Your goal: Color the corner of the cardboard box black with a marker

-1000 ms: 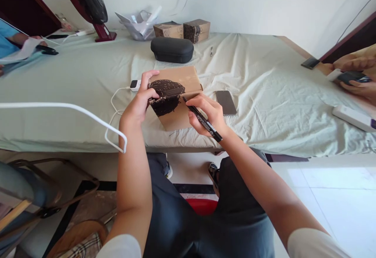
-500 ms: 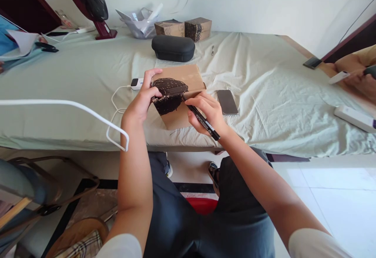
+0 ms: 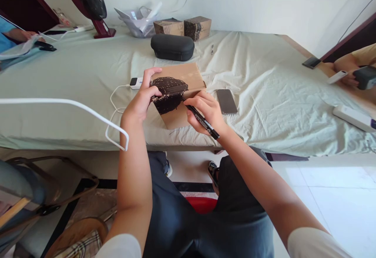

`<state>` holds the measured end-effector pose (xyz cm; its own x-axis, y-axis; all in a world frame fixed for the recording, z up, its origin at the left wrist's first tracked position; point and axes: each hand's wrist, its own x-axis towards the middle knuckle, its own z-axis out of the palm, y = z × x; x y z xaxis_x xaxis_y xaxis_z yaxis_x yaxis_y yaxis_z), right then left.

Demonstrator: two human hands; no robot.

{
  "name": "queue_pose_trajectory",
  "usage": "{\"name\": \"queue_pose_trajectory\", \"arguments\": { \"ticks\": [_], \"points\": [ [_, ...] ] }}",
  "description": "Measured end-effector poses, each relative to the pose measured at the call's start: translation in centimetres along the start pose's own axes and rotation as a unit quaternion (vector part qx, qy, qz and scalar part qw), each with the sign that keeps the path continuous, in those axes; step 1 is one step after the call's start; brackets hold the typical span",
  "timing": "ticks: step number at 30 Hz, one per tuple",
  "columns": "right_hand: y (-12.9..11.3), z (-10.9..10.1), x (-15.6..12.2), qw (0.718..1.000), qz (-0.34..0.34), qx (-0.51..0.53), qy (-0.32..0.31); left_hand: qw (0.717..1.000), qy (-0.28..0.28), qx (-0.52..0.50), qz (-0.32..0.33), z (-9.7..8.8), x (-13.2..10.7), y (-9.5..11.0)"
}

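A brown cardboard box (image 3: 185,74) is tilted at the near edge of the cloth-covered table, with black scribbled ink across its top and front faces. My left hand (image 3: 143,95) grips its left end, thumb on the inked part and fingers over the top. In my right hand (image 3: 207,109) is a black marker pen (image 3: 202,121), pinched with its tip at the box's front, by the right border of the ink. The tip itself is partly hidden by my fingers. Just right of that hand lies a dark smartphone (image 3: 226,101).
Behind the box sit a black hard case (image 3: 172,47), two cardboard boxes (image 3: 202,29), a plastic basket (image 3: 139,27) and a fan (image 3: 100,27). A white cable (image 3: 67,101) crosses at left. Other people's hands show at the far left (image 3: 25,35) and right (image 3: 351,78).
My hands, the box and the marker hold almost the same pose. At the far left a person's hand and papers have shifted; at the right a person's hand has brought a dark object further into view.
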<state>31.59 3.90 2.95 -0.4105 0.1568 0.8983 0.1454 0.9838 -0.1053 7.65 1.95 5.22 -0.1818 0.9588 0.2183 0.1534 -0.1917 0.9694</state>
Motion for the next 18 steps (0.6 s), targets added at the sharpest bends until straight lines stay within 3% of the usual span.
{"name": "queue_pose_trajectory", "arguments": {
  "ticks": [10, 18],
  "points": [
    [0.07, 0.00, -0.28, 1.000, 0.024, 0.004, -0.002, 1.000, -0.008, 0.010, 0.007, -0.03, -0.02, -0.13],
    [0.01, 0.30, -0.56, 0.998, 0.036, -0.037, -0.041, 1.000, -0.010, 0.012, 0.016, -0.04, 0.04, -0.23]
  ]
}}
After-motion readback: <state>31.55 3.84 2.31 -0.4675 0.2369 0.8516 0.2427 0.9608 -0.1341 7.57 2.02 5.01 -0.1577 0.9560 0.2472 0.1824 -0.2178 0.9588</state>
